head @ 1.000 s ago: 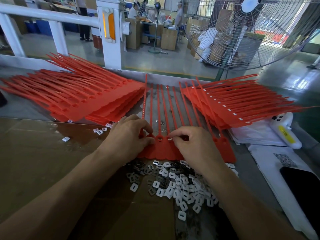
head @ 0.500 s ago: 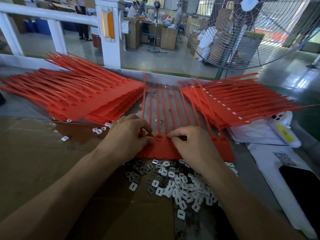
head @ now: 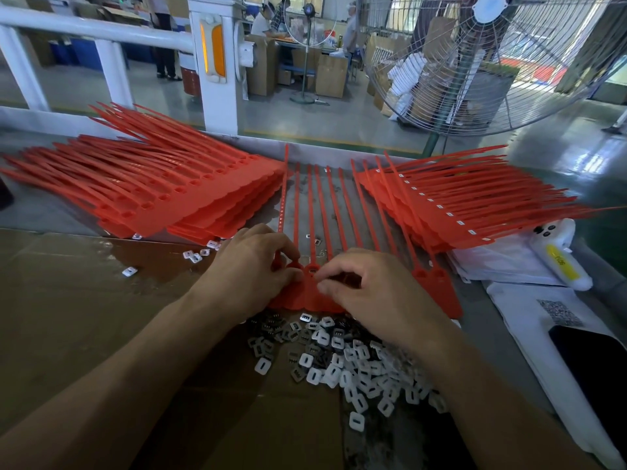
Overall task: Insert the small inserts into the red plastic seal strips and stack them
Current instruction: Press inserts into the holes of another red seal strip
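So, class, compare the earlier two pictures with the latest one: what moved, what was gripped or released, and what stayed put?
Very little changed. The right hand has slid slightly left along the red seal strip, so its fingertips now sit nearer the left hand. Nothing visibly was picked up or released. The left hand keeps its grip on the strip's head; both red stacks and the pile of inserts are unchanged.

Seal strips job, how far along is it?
Done, it seems: the right stack shows white inserts in its heads. In hand: both hands, left and right, work at the middle strip sheet. Left: the left stack has empty holes, and a big insert pile remains.
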A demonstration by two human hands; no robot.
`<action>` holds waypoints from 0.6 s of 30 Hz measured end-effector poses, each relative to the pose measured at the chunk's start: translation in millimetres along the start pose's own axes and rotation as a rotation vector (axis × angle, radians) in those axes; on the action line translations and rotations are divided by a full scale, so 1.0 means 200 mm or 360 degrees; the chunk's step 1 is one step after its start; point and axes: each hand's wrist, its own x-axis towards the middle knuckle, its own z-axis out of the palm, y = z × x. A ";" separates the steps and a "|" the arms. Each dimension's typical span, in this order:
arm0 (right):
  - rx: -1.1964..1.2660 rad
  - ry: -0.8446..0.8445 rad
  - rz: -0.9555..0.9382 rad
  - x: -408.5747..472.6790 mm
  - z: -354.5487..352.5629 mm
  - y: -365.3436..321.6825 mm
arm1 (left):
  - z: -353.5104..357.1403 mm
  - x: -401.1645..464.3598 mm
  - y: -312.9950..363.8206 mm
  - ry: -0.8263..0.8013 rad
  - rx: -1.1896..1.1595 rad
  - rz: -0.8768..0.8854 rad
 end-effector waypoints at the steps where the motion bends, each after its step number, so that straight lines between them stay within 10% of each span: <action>1: 0.0006 -0.0094 -0.0052 -0.01 0.00 -0.01 | 0.00 0.00 0.00 0.0003 -0.0002 0.0007; 18: -0.0150 -0.0316 -0.0270 -0.03 0.07 -0.08 | 0.01 0.00 -0.01 0.0034 -0.0022 0.0019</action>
